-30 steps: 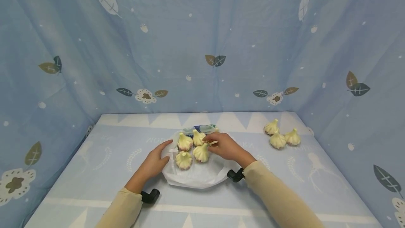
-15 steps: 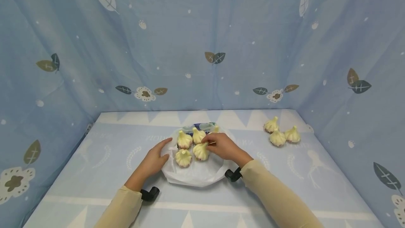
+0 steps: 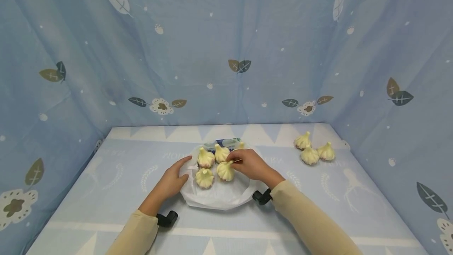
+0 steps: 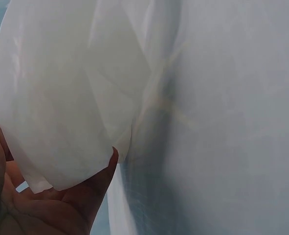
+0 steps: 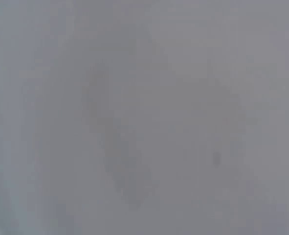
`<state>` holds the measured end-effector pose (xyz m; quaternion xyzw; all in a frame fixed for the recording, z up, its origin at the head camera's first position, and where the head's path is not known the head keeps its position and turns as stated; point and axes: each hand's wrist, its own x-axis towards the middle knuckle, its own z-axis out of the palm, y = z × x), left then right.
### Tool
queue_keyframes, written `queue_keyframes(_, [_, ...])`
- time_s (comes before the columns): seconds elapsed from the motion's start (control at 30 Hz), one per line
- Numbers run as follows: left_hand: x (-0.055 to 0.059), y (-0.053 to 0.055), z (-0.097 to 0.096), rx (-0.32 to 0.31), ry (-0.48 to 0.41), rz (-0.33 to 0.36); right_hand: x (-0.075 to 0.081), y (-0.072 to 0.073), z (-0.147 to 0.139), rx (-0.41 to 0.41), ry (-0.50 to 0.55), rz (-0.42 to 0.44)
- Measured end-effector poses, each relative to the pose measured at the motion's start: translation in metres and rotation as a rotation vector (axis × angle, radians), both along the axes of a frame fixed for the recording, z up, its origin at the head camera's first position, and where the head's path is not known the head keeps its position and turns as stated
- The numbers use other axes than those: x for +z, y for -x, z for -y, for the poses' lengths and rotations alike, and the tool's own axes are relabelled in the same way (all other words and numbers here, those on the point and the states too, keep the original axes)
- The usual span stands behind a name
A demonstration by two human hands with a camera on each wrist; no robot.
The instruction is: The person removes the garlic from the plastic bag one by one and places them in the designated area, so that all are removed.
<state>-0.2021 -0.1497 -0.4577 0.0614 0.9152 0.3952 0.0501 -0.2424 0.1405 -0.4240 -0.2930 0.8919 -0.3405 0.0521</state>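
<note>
In the head view a white plastic bag [image 3: 221,200], with blue and green print at its far side, lies spread at mid-table. Several pale garlic bulbs with purplish bases sit in its mouth. My right hand [image 3: 251,165] pinches the stem of the nearer right garlic bulb [image 3: 225,171]. Beside it are another near bulb [image 3: 204,178] and a far left bulb [image 3: 206,157]. My left hand [image 3: 170,180] rests along the bag's left rim, thumb and forefinger apart. In the left wrist view the bag [image 4: 66,88] hangs over that hand [image 4: 56,205]. Blurred grey-white fills the right wrist view.
Three more garlic bulbs [image 3: 309,155] lie grouped at the table's back right. The table [image 3: 116,192] wears a pale blue patterned cloth. Blue leaf-print curtains [image 3: 198,50] stand behind and at both sides. A black wrist mount [image 3: 168,219] sits under each forearm.
The right hand stays at the same garlic bulb, its fingers now closer round the stem than a second ago. The left hand and bag look unmoved; the head view shifts slightly.
</note>
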Motion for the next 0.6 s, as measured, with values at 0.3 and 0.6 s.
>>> queue_keyframes(0.3, [0.000,0.000,0.001,-0.009,0.010,-0.014,0.015,-0.002,-0.012,-0.011,0.026,-0.083])
queue_keyframes(0.6, [0.001,0.000,-0.001,-0.007,0.002,-0.022,0.023,-0.001,-0.026,-0.016,0.029,-0.150])
